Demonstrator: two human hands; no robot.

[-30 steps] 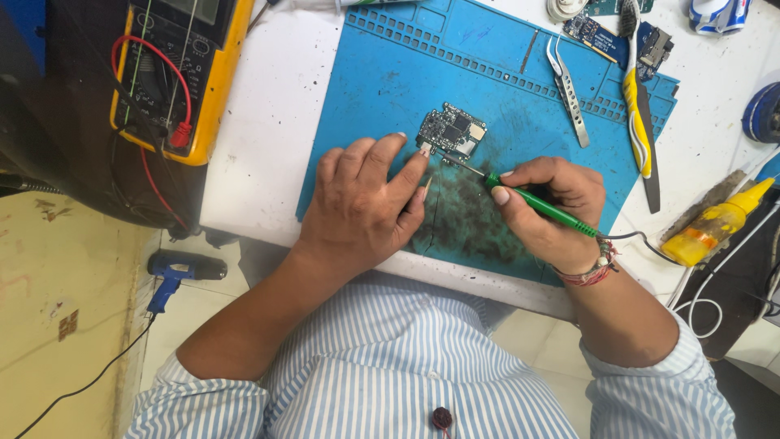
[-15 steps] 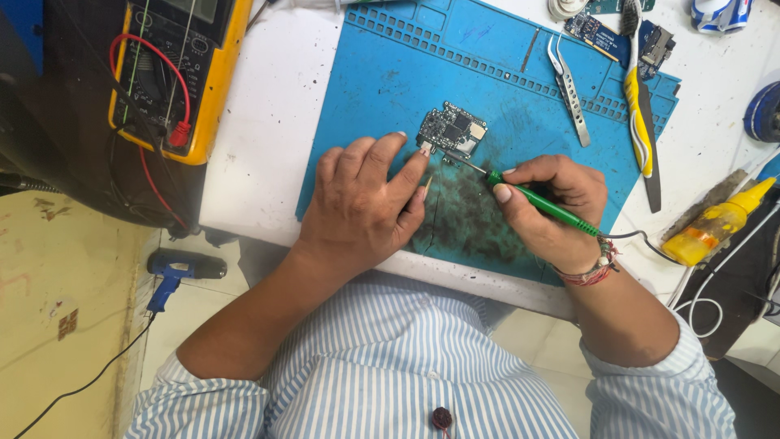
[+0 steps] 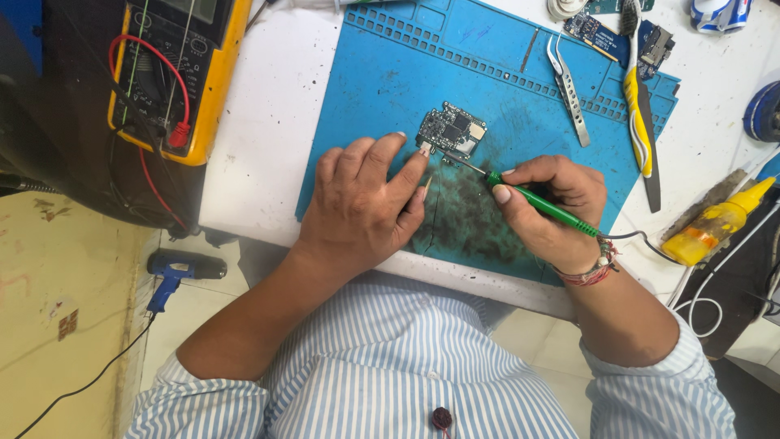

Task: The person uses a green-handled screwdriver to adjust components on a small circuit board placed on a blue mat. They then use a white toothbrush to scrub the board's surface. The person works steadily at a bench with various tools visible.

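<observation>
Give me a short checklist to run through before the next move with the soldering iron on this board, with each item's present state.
1. Left hand steadies the small circuit board, fingertips at its edge: ok.
2. Right hand grips the green soldering iron like a pen: ok.
3. Iron tip at the board's lower edge: ok; actual contact cannot tell.
4. Board lies on the blue work mat: ok.
5. Tweezers lie apart from both hands: ok.
6. Iron hot: cannot tell.
</observation>
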